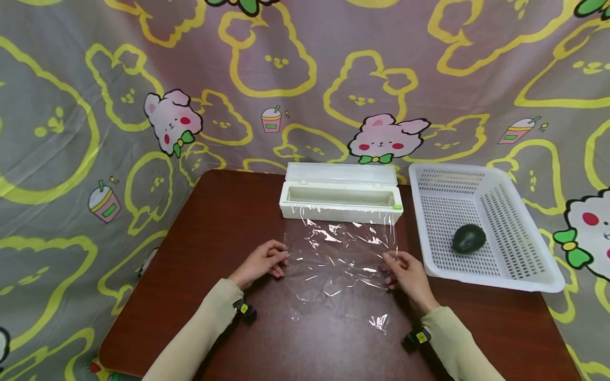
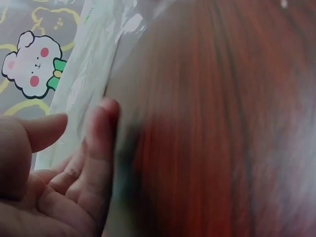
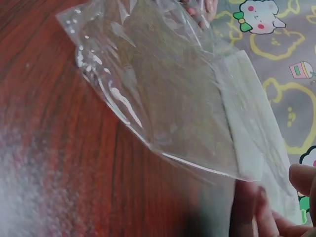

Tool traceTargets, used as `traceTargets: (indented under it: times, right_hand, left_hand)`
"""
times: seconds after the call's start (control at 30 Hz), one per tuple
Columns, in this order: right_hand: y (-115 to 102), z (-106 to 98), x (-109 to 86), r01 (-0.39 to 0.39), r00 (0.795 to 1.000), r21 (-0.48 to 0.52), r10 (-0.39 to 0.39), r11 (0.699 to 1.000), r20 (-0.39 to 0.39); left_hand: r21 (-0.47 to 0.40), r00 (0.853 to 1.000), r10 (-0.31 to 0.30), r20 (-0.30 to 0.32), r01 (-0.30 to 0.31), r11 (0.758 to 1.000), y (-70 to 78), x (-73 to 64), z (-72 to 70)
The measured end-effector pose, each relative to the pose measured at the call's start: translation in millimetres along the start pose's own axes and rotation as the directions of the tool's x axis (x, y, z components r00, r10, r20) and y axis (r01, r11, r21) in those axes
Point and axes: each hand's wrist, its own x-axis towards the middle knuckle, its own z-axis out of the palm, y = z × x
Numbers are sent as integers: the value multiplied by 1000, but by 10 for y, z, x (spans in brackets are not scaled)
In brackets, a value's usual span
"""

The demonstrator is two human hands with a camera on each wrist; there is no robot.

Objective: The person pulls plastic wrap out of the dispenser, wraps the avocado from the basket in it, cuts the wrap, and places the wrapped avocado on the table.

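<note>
A sheet of clear plastic wrap (image 1: 333,264) stretches from the front of a white wrap dispenser (image 1: 340,214) toward me, wrinkled and shiny. The dispenser's translucent lid (image 1: 340,173) stands raised at the back. My left hand (image 1: 263,262) is beside the sheet's left edge; in the left wrist view its thumb (image 2: 47,132) and fingers (image 2: 98,143) are apart, with nothing gripped between them. At the right edge is my right hand (image 1: 407,275), thumb (image 3: 302,178) and fingers (image 3: 264,210) also separated. Whether either hand touches the film, I cannot tell.
To the right, a white plastic basket (image 1: 555,278) holds a dark green avocado (image 1: 469,239). Everything stands on a reddish-brown wooden table (image 1: 190,238). A patterned cloth (image 1: 310,116) hangs close behind the dispenser. A green piece (image 1: 397,207) sits at the dispenser's right end.
</note>
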Motion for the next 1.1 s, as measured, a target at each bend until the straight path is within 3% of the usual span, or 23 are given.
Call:
traceTargets:
  times: [0.2, 0.37, 0.47, 0.57, 0.7, 0.93, 1.1]
  right_hand:
    - [-33, 15, 19, 94, 987, -136, -110, 986, -117]
    - [-147, 66, 111, 148, 967, -186, -182, 971, -178]
    - [-249, 113, 212, 171, 958, -140, -198, 975, -209]
    - [-336, 164, 349, 191, 942, -82, -206, 978, -264]
    - [-410, 228, 535, 144, 933, -16, -142, 989, -330]
    - [-466, 257, 740, 4, 955, 134, 36, 991, -294]
    - [-514, 260, 837, 32, 976, 268, 28, 963, -215]
  left_hand:
    - [193, 992, 63, -106, -42, 980, 55, 45, -49]
    - [326, 963, 126, -238, -43, 944, 184, 163, -99]
    - [277, 951, 112, -287, -30, 960, 288, 290, -120]
    - [173, 950, 78, -301, -25, 985, 374, 447, -116]
    - [64, 948, 43, -317, -24, 998, 404, 646, -79]
    - [-109, 951, 42, -306, -79, 991, 431, 807, 40]
    - [-164, 950, 64, -307, -119, 979, 519, 871, 98]
